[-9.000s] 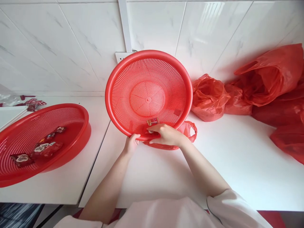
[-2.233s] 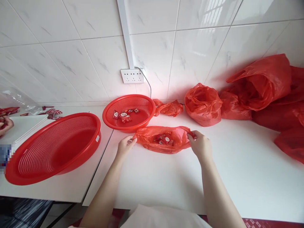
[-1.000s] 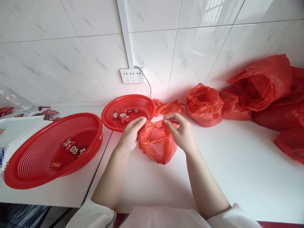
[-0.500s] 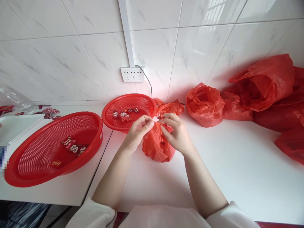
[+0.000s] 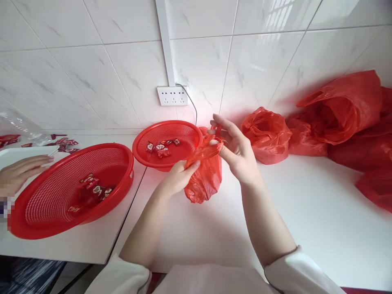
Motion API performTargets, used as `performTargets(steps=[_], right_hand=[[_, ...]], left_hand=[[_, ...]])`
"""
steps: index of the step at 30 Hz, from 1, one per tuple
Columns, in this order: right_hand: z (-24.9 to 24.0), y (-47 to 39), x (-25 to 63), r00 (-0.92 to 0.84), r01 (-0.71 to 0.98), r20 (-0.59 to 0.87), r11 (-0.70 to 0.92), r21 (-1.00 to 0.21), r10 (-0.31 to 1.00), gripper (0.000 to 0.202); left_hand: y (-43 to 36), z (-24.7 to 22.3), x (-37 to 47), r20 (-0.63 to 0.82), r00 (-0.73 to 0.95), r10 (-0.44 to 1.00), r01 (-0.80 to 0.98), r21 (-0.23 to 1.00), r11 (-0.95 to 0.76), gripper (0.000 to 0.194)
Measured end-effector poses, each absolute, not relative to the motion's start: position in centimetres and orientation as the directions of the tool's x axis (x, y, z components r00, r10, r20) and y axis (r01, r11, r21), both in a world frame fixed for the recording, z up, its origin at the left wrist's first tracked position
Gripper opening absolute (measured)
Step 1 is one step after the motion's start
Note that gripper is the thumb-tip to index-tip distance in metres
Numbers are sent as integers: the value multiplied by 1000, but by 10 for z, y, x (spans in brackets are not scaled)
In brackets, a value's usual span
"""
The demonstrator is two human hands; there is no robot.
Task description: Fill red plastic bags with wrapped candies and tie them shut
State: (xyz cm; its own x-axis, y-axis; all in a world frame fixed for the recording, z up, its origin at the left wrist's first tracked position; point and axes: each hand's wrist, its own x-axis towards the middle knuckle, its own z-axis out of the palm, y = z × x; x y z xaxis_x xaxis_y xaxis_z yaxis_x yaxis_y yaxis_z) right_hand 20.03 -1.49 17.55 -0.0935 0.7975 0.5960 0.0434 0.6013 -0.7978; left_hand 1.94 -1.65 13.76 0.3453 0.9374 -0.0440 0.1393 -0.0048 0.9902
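A thin red plastic bag [image 5: 204, 179] hangs between my hands over the white table, its lower part bulging. My left hand [image 5: 179, 176] pinches the bag's left side, thumb on top. Higher up on the right, my right hand [image 5: 234, 149] has the bag's twisted top between thumb and fingers, with the index finger raised. Just behind my left hand stands a small red perforated basket [image 5: 139, 152] with several wrapped sweets [image 5: 163, 152] inside. What the bag holds cannot be made out.
A larger red basket [image 5: 45, 179] with wrapped sweets stands left, beside another person's hand [image 5: 21, 171] on a white tray [image 5: 9, 158]. Red bags [image 5: 266, 134] lie along the wall at the right. Loose wrappers and a clear bottle lie back left. A socket strip [image 5: 172, 96] is on the wall.
My right hand has moved up and right, pulling the bag's top with it. The bag now tilts and is stretched. Another person's hand has appeared over the tray at the left.
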Motion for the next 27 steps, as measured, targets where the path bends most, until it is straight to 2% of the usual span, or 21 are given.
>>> performTargets(steps=[3, 6, 9, 11, 13, 15, 16, 18, 21, 24, 27], right_hand=[[169, -12, 211, -53, -37, 597, 596, -802, 801, 43], [156, -7, 220, 153, -52, 612, 625, -779, 776, 28], [145, -3, 224, 309, -52, 594, 636, -770, 743, 18], [142, -3, 222, 315, -87, 582, 633, -769, 750, 15], [143, -7, 218, 244, -115, 599, 636, -763, 762, 14], [146, -13, 212, 93, -96, 641, 647, -756, 762, 10], [148, -17, 210, -7, -64, 659, 657, -751, 752, 10], [152, -25, 207, -201, 28, 668, 686, -727, 717, 12], [156, -32, 206, -380, 125, 646, 729, -673, 662, 22], [156, -31, 207, -486, 169, 584, 726, -667, 650, 26], [154, -26, 208, -480, 252, 526, 685, -684, 702, 24]], left_hand=[[-13, 144, 17, 30, 266, 964, -17, 999, -27, 30], [-6, 145, 16, 115, 192, 975, -309, 950, -51, 23], [3, 139, 15, 90, 228, 969, -557, 829, 55, 30], [6, 135, 15, 36, 282, 959, -611, 777, 151, 28], [7, 133, 17, -44, 360, 932, -563, 786, 254, 22], [4, 133, 20, -106, 452, 886, -415, 854, 314, 19], [1, 134, 22, -107, 492, 864, -317, 902, 292, 20], [-5, 137, 26, -59, 585, 809, -98, 985, 144, 26], [-14, 142, 31, -27, 726, 687, 147, 982, -117, 36], [-22, 146, 34, -82, 726, 683, 212, 971, -109, 30], [-27, 149, 34, -130, 646, 752, 162, 986, 31, 45]])
